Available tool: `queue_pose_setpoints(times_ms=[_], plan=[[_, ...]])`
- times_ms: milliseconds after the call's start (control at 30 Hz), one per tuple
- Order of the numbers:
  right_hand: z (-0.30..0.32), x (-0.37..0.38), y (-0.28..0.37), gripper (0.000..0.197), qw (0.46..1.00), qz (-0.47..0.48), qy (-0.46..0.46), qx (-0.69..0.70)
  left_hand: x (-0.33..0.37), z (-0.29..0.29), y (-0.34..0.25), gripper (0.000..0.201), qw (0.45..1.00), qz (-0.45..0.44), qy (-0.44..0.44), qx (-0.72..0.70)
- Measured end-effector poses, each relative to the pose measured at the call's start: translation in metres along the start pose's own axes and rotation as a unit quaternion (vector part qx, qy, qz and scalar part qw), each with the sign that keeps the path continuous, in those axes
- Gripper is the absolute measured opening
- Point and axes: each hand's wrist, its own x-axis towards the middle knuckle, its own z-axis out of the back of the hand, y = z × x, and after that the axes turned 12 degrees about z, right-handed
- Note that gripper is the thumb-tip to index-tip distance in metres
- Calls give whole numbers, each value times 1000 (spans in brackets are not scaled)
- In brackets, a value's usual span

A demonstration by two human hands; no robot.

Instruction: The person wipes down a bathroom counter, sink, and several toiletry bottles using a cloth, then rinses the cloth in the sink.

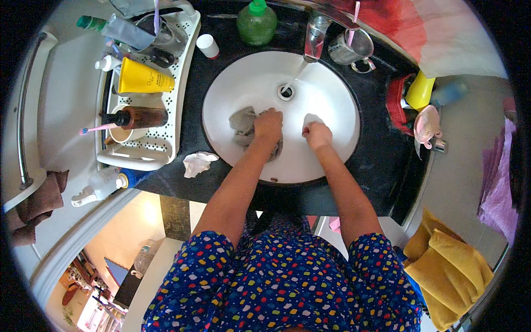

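In the white oval sink [224,88], my left hand [268,126] is closed on a crumpled grey cloth [241,120]. Folds of the cloth spread on the basin floor to the left of the hand and show below it too. My right hand [318,135] hovers over the right half of the basin, fingers curled in. A pale grey patch lies just beyond it; whether that is its shadow or something in the fingers is unclear. A thin stream of water runs from the metal tap [315,37] toward the drain [286,92].
Left of the sink, a white perforated basket [180,83] holds tubes, bottles and toothbrushes. A crumpled white scrap [199,164] lies on the black counter [381,182]. Behind the basin stand a green bottle [256,25] and a metal mug [350,47]. A yellow towel [448,271] hangs at right.
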Motion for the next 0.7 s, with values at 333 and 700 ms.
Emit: queue_pose_setpoints(times_ms=[333,700], plan=[[0,-3,2,12,949,22,-81,305,-9,1,-13,10,998,-28,-54,16],[36,-59,197,13,845,286,-126,434,-206,102,109,8,856,185,-387,-288]])
